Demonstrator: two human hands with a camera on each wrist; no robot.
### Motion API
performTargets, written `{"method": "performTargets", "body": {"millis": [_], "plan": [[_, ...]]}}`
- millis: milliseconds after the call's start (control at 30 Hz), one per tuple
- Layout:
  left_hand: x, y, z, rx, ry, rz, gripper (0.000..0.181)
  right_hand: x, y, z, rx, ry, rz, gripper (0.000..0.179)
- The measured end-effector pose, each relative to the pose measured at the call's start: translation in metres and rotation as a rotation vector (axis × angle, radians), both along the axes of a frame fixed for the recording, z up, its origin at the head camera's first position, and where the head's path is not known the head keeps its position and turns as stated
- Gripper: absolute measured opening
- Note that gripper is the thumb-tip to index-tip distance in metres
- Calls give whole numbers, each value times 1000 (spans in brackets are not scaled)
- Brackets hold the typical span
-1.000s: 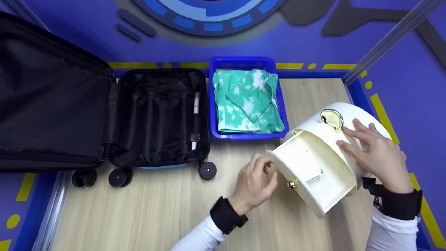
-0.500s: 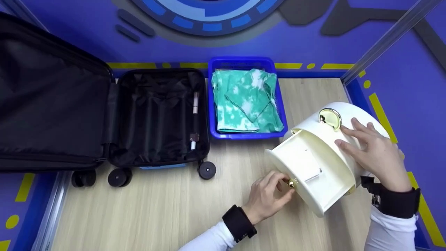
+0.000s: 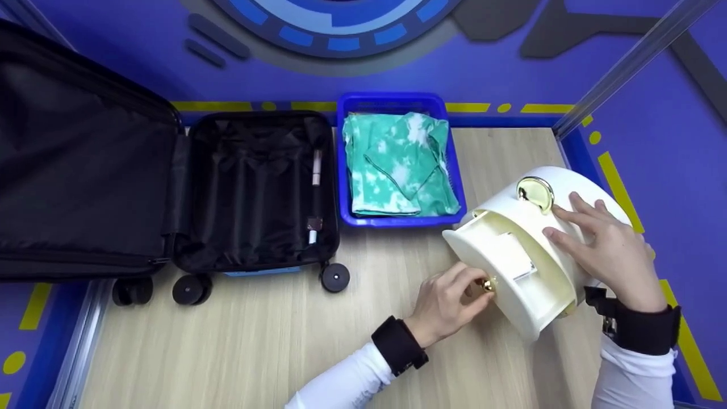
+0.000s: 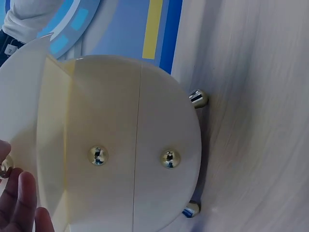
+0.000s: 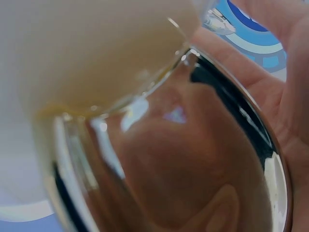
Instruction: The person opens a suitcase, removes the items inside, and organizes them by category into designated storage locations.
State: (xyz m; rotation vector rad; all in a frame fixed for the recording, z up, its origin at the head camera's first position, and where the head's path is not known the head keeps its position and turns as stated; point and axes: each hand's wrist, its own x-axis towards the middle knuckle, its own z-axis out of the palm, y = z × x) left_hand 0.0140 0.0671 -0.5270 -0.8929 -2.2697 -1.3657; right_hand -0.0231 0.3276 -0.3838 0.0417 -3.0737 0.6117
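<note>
A small white rounded drawer cabinet [image 3: 573, 182] lies at the right of the table. Its top drawer [image 3: 514, 298] is partly pulled out, with a white flat piece [image 3: 514, 255] inside. At the drawer front, my left hand [image 3: 446, 301] pinches the gold knob [image 3: 488, 284]. My right hand [image 3: 616, 250] rests on the cabinet's white shell with fingers spread, near a gold round fitting [image 3: 535, 194]. In the left wrist view, two lower fronts carry gold knobs [image 4: 98, 155]. A shiny curved gold surface [image 5: 178, 154] fills much of the right wrist view, beside the palm.
An open black suitcase [image 3: 255, 227] stands at the left, with two small tubes [image 3: 316, 167] along its inner right side. Between suitcase and cabinet is a blue basket [image 3: 345, 193] holding folded green-and-white cloth [image 3: 397, 165]. Blue wall panels bound the back and right.
My left hand has moved right to the gold knob and taken hold of it. The drawer has slid partway in toward the cabinet. The right hand stays on the shell.
</note>
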Motion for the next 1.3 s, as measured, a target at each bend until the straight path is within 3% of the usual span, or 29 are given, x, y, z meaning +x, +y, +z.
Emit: {"method": "performTargets", "body": {"millis": [333, 700, 1100, 1300], "plan": [[-24, 24, 10, -121, 22, -3, 27, 1, 0, 0, 2, -3, 1, 57], [-44, 45, 17, -196, 63, -8, 29, 2, 1, 2, 7, 30, 25, 55], [-50, 55, 17, -255, 81, 9, 29, 2, 0, 1, 2, 46, 34, 54], [-49, 51, 5, -242, 66, -1, 33, 2, 0, 1, 17, 52, 24, 55]]}}
